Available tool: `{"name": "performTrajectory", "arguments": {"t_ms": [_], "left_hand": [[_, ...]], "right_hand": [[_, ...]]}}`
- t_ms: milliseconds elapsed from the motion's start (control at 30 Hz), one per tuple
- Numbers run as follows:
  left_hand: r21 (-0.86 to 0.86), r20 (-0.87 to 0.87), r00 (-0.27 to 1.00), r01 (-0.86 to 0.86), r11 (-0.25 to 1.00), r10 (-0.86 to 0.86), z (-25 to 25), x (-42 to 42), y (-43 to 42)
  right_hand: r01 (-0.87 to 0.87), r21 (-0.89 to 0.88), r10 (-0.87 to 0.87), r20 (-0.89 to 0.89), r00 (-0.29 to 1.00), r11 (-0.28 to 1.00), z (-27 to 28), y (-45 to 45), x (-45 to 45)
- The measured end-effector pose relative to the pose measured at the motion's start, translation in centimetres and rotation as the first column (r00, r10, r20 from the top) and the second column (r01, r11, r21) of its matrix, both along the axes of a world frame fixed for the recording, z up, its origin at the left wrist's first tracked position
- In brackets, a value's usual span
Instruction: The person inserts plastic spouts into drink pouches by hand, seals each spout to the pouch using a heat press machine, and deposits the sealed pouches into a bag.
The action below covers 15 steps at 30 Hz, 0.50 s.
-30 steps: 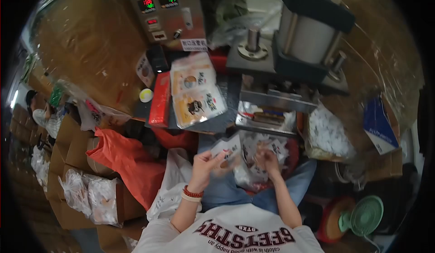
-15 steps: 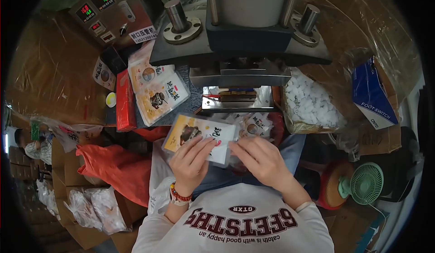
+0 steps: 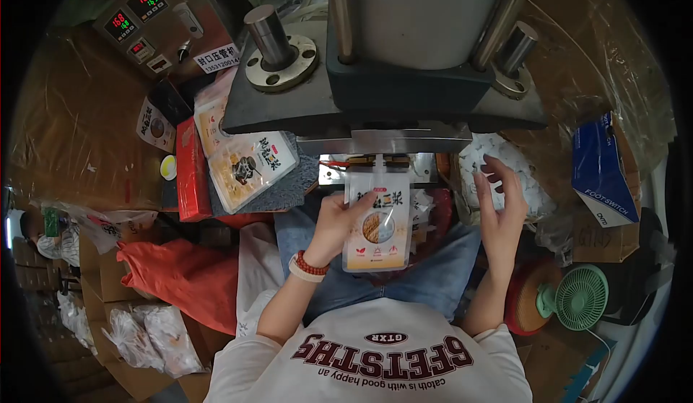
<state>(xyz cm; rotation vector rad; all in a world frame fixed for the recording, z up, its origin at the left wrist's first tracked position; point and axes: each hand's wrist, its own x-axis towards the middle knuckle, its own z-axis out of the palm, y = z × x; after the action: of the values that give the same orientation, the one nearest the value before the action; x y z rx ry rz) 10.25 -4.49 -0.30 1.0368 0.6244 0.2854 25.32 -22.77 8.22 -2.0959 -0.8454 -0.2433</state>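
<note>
My left hand [image 3: 338, 224] pinches the left side of a printed pouch [image 3: 378, 240], which hangs upright with its top end at the metal jaws of the press [image 3: 386, 143]. A round picture shows on the pouch's front. My right hand [image 3: 502, 202] is raised with its fingers apart, over the edge of a box of small white pieces [image 3: 530, 204]; nothing shows in it. Other pouches [image 3: 253, 165] lie on the grey mat at the left. Behind the held pouch, more pouches [image 3: 420, 211] are partly hidden in a red container on my lap.
A control box [image 3: 159, 24] with lit displays stands at the upper left. Beside the mat lies a long red box [image 3: 191, 175]. At the right are a blue and white carton [image 3: 606, 168] and a green fan [image 3: 581, 297]. Orange cloth [image 3: 184, 276] hangs at the left.
The pouch has moved up to the press jaws and now stands upright, its round-picture side showing. My right hand has left it and moved right to the white pieces.
</note>
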Motion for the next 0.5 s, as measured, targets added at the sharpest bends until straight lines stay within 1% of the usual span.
{"name": "performTrajectory", "arguments": {"t_ms": [33, 67, 100, 133, 167, 200, 233, 267, 300, 333, 367, 400, 433, 467, 500], "left_hand": [[-0.080, 0.036, 0.999, -0.013, 0.997, 0.016, -0.1, 0.6, 0.6], [-0.091, 0.116, 0.993, 0.026, 0.995, -0.015, -0.2, 1.0, 1.3], [-0.089, 0.111, 0.994, 0.015, 0.996, -0.005, -0.2, 1.2, 1.3], [-0.141, 0.122, 0.992, 0.006, 0.990, 0.011, -0.1, 1.5, 1.3], [-0.191, 0.134, 0.990, -0.006, 0.982, 0.033, 0.0, 1.8, 1.2], [-0.162, 0.103, 0.994, -0.015, 0.987, 0.032, -0.2, 1.7, 1.2], [0.055, 0.004, 0.999, 0.041, 0.998, -0.042, -0.8, 1.2, 2.0], [0.261, -0.106, 0.990, 0.122, 0.958, -0.097, -1.3, 0.8, 2.8], [0.520, -0.155, 0.988, 0.083, 0.850, -0.002, -1.7, 0.2, 3.5], [0.866, -0.161, 0.941, -0.010, 0.500, 0.298, -0.4, -0.5, 4.3], [1.000, -0.025, 0.836, 0.015, 0.023, 0.547, 0.8, -1.6, 5.1], [0.942, -0.051, 0.716, 0.266, -0.205, 0.696, 0.9, -2.7, 6.3], [0.942, -0.054, 0.714, 0.269, -0.203, 0.698, 0.3, -4.3, 7.1], [0.909, -0.164, 0.772, 0.360, -0.209, 0.614, -1.0, -6.0, 7.8], [0.868, -0.273, 0.809, 0.441, -0.230, 0.521, -1.6, -7.2, 8.0]], "right_hand": [[-0.008, 0.000, 0.008, -0.004, 1.000, 1.000, -1.1, 0.2, 1.0], [0.043, -0.219, -0.029, 0.066, 0.997, 0.975, -3.5, 0.1, 2.3], [0.106, -0.420, -0.048, 0.146, 0.988, 0.901, -5.8, 0.1, 3.3], [0.097, -0.358, -0.084, 0.052, 0.995, 0.929, -6.7, 0.8, 3.7], [0.079, -0.351, -0.066, 0.049, 0.997, 0.933, -6.9, 0.7, 4.1], [0.063, -0.346, -0.050, 0.044, 0.998, 0.936, -7.0, 0.3, 4.1], [0.049, -0.341, -0.039, 0.036, 0.999, 0.939, -6.9, 0.0, 3.8], [0.057, -0.316, -0.053, 0.022, 0.998, 0.947, -6.9, 0.0, 4.0], [0.048, -0.310, -0.044, 0.022, 0.999, 0.949, -6.6, 0.0, 3.8], [0.073, -0.220, -0.072, 0.015, 0.997, 0.973, -5.9, -0.3, 3.4], [0.099, -0.133, -0.100, 0.002, 0.995, 0.986, -5.5, -0.7, 3.0], [0.095, -0.135, -0.096, -0.001, 0.995, 0.986, -5.2, -0.9, 2.4], [0.092, 0.000, -0.090, -0.180, 0.980, 0.996, -5.1, -1.0, 1.7], [0.111, 0.136, -0.058, -0.349, 0.935, 0.984, -4.9, -1.0, 1.0], [0.110, 0.139, -0.055, -0.346, 0.937, 0.984, -4.7, -0.9, 0.2]]}}
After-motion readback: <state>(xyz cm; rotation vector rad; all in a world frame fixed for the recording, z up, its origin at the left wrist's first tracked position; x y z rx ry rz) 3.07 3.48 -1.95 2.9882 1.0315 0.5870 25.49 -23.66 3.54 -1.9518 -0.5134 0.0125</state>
